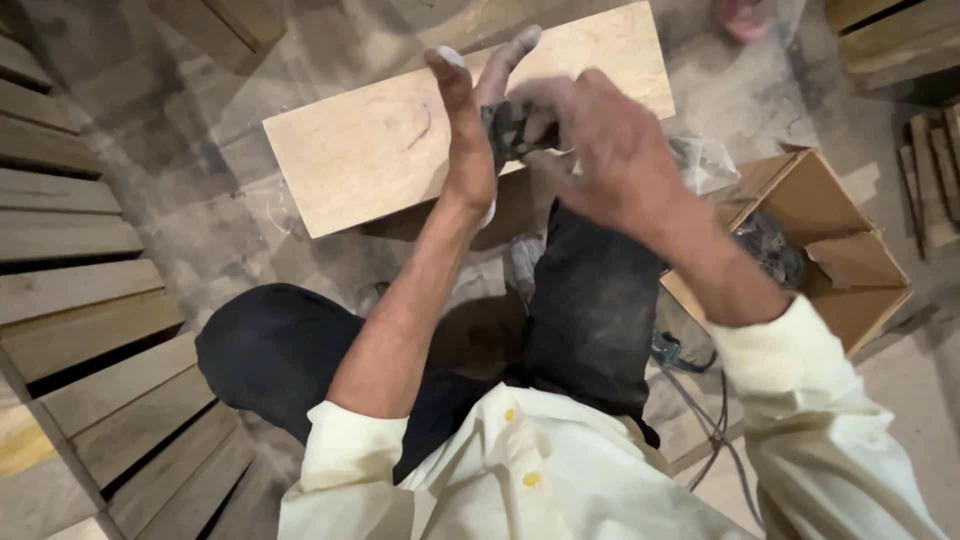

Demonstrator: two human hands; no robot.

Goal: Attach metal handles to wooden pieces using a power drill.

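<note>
My left hand is raised upright with its fingers straight and white dust on the fingertips. Its palm presses against a dark crumpled piece, perhaps worn sandpaper or cloth. My right hand curls its fingers around that same piece from the right. Both hands hover above a light plywood board that lies flat on the dusty floor in front of my knees. I sit with dark trousers and a pale yellow shirt.
An open cardboard box with dark scraps inside sits at the right. A crumpled clear plastic bag lies beside it. Slatted wooden panels lie on the left, more wood pieces at far right. A grey cable runs by my right leg.
</note>
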